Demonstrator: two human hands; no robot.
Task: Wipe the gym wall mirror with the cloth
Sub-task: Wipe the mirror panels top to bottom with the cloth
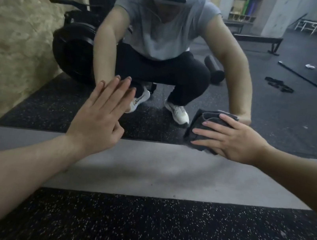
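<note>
Dark grey and folded into a thick pad, the cloth (204,127) sits low on the mirror (277,122), near its bottom edge and to the right of the scene. We press it against the glass with our right hand (231,139), whose fingers lie nearly straight and spread across the fabric, pointing left. The cloth's lower corner reaches down to the line where the mirror meets the pale grey ledge (146,167) below it.

Our left hand (100,116) is flat on the glass further left, fingers straight and close together, pointing up and slightly right, with the thumb tucked in beside the palm. It holds nothing. The two hands are well apart, and both forearms reach in from the near corners.

In the mirror we see ourselves crouching, in a grey top, dark trousers and white shoes, with the reflected hands meeting our own at the glass. Reflected behind us are black weight plates (73,48) on the left and a dark foam roller (214,69) on the floor. Nearest us lies black rubber flooring (156,233) flecked with white.
</note>
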